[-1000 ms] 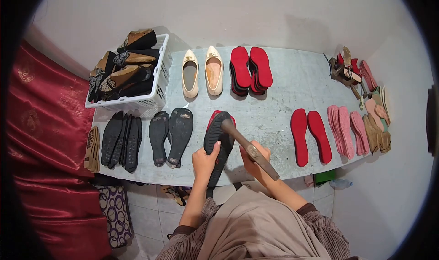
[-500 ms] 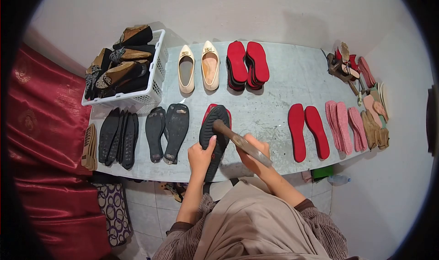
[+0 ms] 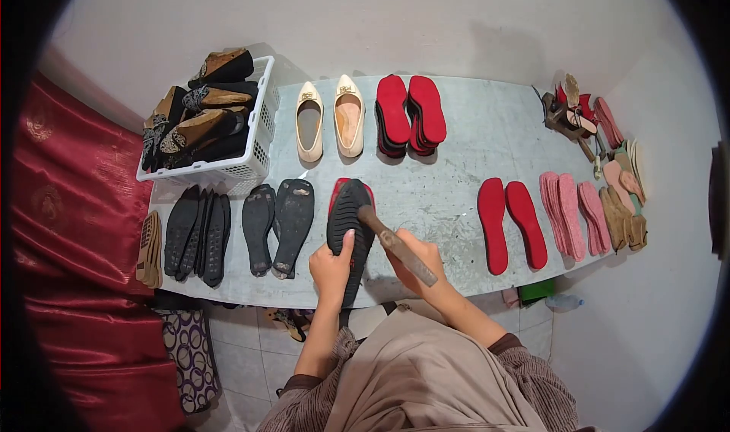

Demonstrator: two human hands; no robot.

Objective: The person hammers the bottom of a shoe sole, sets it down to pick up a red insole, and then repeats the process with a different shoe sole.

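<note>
My left hand [image 3: 331,271] is closed around a black ribbed shoe sole [image 3: 350,217] near the table's front edge, thumb lying on top. A red insole [image 3: 337,185] shows beneath the sole along its upper left rim. In my right hand [image 3: 417,263] is a hammer [image 3: 403,251], gripped by its handle, which slants down to the right. The hammer's head overlaps the right edge of the sole in this view. Left of my left hand lie two dark grey soles [image 3: 293,223], side by side and slightly overlapping.
A white basket [image 3: 262,128] of black shoes stands at the back left. Beside it are cream flats [image 3: 349,120] and stacked red insoles [image 3: 426,109]. To the right lie two red insoles [image 3: 493,227], pink insoles [image 3: 563,215] and tools [image 3: 566,120]. Black soles [image 3: 182,230] lie at the left.
The hammer head has shifted from the sole's middle to its right edge, and the handle has swung a little. The sole's upper end has moved slightly left in my left hand.
</note>
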